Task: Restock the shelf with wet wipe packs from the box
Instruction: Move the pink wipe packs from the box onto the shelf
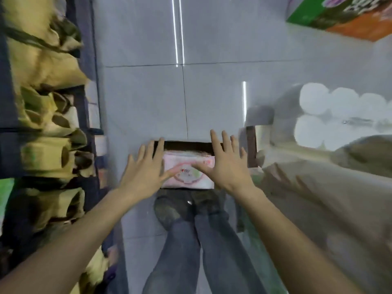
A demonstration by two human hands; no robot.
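Note:
A brown cardboard box [186,146] stands on the grey tiled floor just beyond my feet. A pink and white wet wipe pack [187,166] lies on top inside it. My left hand [144,168] hovers over the box's left side with fingers spread, the thumb over the pack. My right hand [227,164] is spread over the pack's right side, thumb across its top. Neither hand has closed on the pack. The image is blurred by motion.
A dark shelf [84,98] on the left holds yellowish bags [42,60]. On the right lie wrapped white paper rolls [331,115] and a large pale bundle [328,198]. A green and orange carton [339,15] sits at the top right. My legs [201,240] stand below the box.

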